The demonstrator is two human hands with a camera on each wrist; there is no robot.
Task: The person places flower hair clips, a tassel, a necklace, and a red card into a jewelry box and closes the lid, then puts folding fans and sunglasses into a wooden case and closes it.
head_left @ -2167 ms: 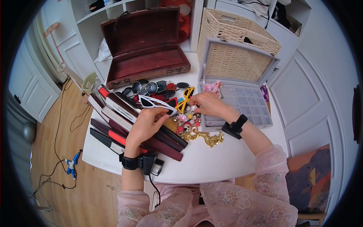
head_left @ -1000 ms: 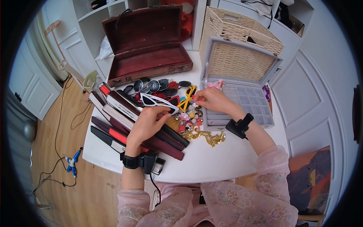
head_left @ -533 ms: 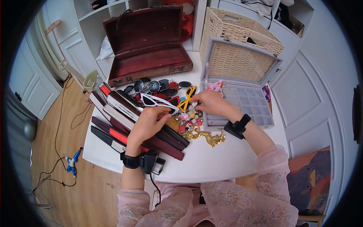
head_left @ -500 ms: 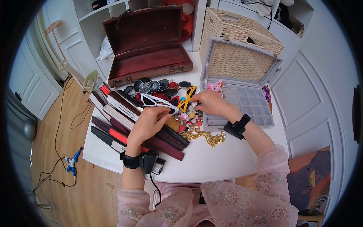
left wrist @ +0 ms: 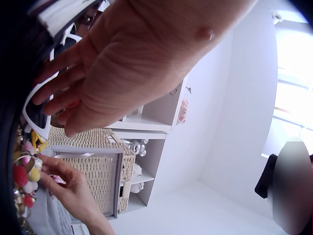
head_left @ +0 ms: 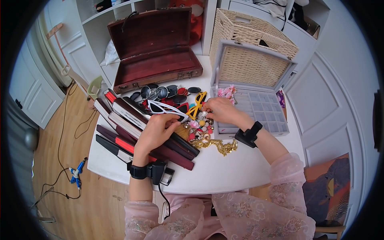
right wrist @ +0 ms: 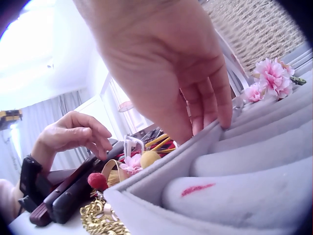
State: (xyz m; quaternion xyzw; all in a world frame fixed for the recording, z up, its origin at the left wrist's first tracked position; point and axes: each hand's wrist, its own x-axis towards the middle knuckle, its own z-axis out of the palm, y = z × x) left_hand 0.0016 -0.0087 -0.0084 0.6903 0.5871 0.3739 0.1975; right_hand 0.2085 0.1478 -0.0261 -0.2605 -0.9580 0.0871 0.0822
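Observation:
My left hand [head_left: 157,132] hovers over the row of books [head_left: 132,116], its loosely bent fingers right at a pair of white-framed sunglasses [head_left: 167,109]. In the right wrist view that hand hangs relaxed above the dark book spines. My right hand [head_left: 224,111] reaches down at the left wall of a grey jewellery box [head_left: 250,129], into a pile of small hair ornaments and trinkets [right wrist: 150,158]. In the left wrist view its thumb and fingers [left wrist: 54,166] are bent at the pile; I cannot tell whether they pinch anything. Yellow-framed sunglasses [head_left: 197,105] lie beside its fingertips.
A gold chain [head_left: 224,148] lies in front of the trinkets. More sunglasses [head_left: 162,92] sit before an open brown suitcase [head_left: 160,66]. Pink flowers [head_left: 228,93] rest in the box's back left part. A wicker basket [head_left: 224,28] stands behind the raised lid.
My right hand drew slightly back from the trinket pile about a second ago and has returned to it. The left hand stays by the white sunglasses. The head view shifts slightly.

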